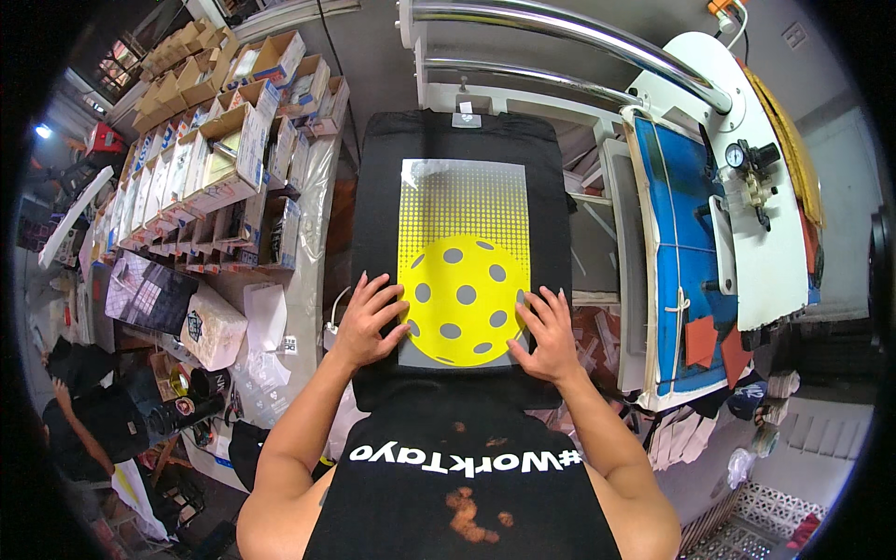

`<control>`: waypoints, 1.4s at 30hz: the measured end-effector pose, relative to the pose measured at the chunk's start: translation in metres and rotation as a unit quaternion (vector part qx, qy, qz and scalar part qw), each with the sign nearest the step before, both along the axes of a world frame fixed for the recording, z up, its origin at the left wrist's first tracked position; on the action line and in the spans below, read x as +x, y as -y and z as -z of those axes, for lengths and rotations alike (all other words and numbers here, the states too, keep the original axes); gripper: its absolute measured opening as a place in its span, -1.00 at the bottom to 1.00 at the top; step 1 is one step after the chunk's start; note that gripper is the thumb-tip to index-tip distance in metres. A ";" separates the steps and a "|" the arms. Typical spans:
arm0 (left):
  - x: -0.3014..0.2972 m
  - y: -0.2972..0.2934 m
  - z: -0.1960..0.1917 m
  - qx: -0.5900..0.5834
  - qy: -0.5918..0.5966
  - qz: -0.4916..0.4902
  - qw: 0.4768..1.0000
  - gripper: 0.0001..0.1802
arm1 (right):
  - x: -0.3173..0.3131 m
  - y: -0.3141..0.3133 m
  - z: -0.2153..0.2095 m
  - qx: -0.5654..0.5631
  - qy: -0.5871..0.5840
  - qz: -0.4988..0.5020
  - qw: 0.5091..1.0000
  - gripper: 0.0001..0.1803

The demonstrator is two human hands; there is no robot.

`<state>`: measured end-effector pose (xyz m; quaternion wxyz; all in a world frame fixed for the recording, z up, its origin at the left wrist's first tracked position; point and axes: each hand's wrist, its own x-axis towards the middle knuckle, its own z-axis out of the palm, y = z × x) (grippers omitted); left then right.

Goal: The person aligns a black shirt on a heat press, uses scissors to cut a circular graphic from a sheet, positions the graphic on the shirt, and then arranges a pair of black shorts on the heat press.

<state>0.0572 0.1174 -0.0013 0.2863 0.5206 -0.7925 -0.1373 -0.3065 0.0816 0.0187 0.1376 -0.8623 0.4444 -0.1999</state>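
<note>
A black T-shirt [378, 215] lies stretched over a flat platen, its collar at the far end. On top of it rests a clear transfer film [464, 171] printed with a yellow ball with grey holes [481, 271] and a fading yellow dot pattern above. My left hand [371, 322] lies at the film's left edge with the fingers spread, fingertips at the side of the ball. Across from it, my right hand [548, 336] is spread at the right edge in the same way. Neither hand grips anything.
Chrome bars [560, 23] of a press frame cross beyond the shirt. A blue heating-press panel [686, 233] and a pressure gauge [736, 154] stand at right. Cardboard boxes [187, 168] are stacked at left, near a plastic-wrapped bundle [213, 325]. Another person [93, 420] is at lower left.
</note>
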 end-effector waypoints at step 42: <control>0.123 0.223 0.103 0.223 -0.840 -0.114 0.482 -0.22 | -0.052 0.269 0.079 0.412 0.693 0.188 0.561 -0.46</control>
